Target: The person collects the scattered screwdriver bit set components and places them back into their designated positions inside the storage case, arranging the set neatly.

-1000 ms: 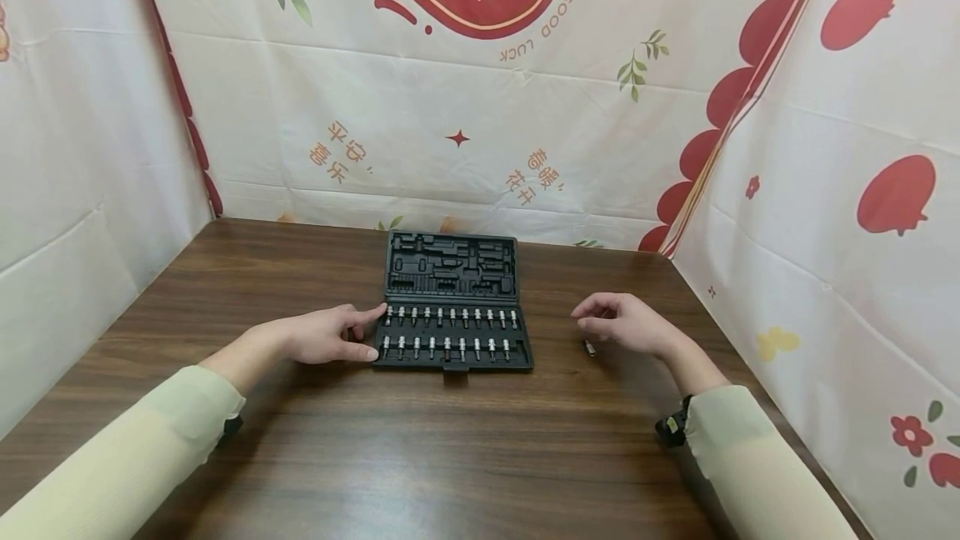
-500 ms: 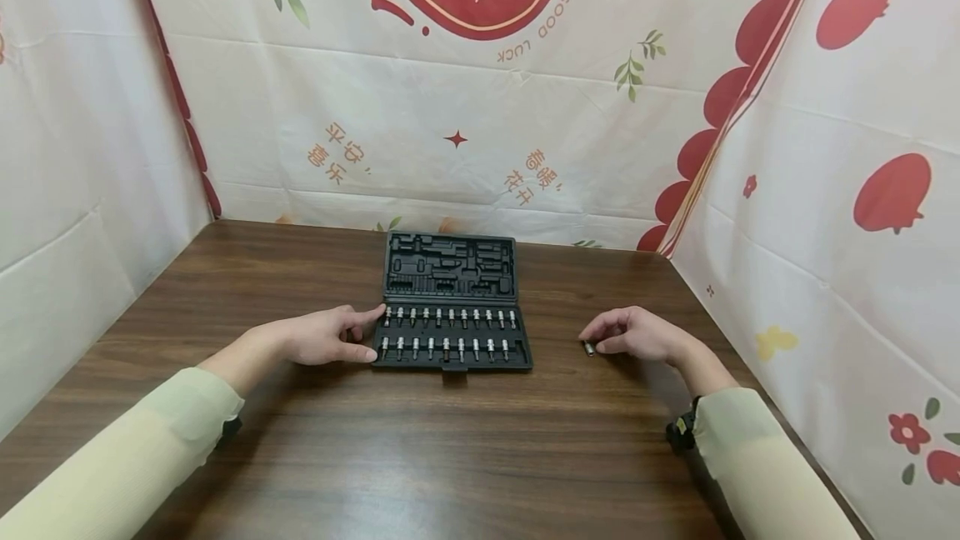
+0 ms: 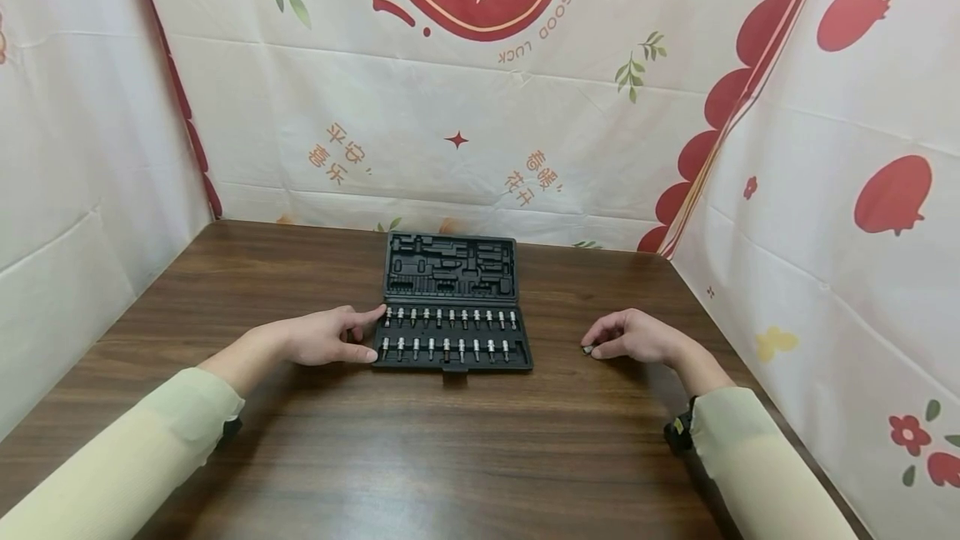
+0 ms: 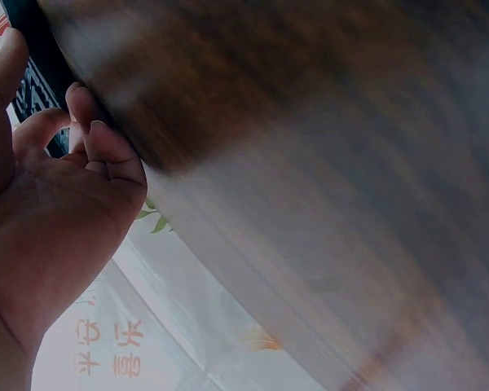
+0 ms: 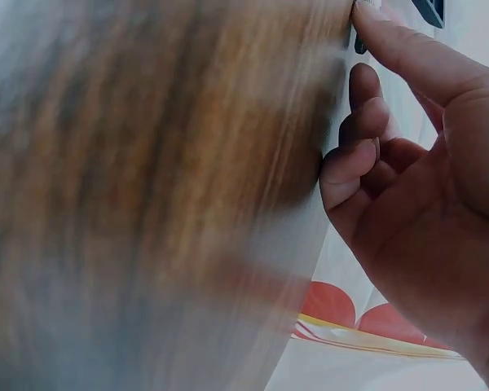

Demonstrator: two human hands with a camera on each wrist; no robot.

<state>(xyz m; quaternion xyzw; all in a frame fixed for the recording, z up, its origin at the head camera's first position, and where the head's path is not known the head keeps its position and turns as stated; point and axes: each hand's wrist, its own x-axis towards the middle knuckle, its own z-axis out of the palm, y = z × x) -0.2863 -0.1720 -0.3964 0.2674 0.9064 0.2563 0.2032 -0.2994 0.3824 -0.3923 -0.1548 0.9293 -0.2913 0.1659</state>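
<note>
A black socket case (image 3: 453, 335) lies unfolded on the table, with two rows of silver bit sockets (image 3: 446, 348) in its near half. My left hand (image 3: 326, 335) rests at the case's left side, the index fingertip at the edge by the upper row and the thumb at the lower corner. Its other fingers are bent in the left wrist view. To the right of the case, my right hand (image 3: 633, 335) pinches a small metal bit socket (image 3: 587, 349) between thumb and fingers, low at the tabletop. In the right wrist view the fingers hide that bit socket.
The case's moulded lid (image 3: 451, 265) lies back toward the rear cloth. Printed cloth (image 3: 450, 90) walls the wooden table (image 3: 420, 457) at the back and both sides.
My right hand has come down and slightly right onto the loose bit socket and now pinches it, covering more of it. My left hand and the case have stayed in place.
</note>
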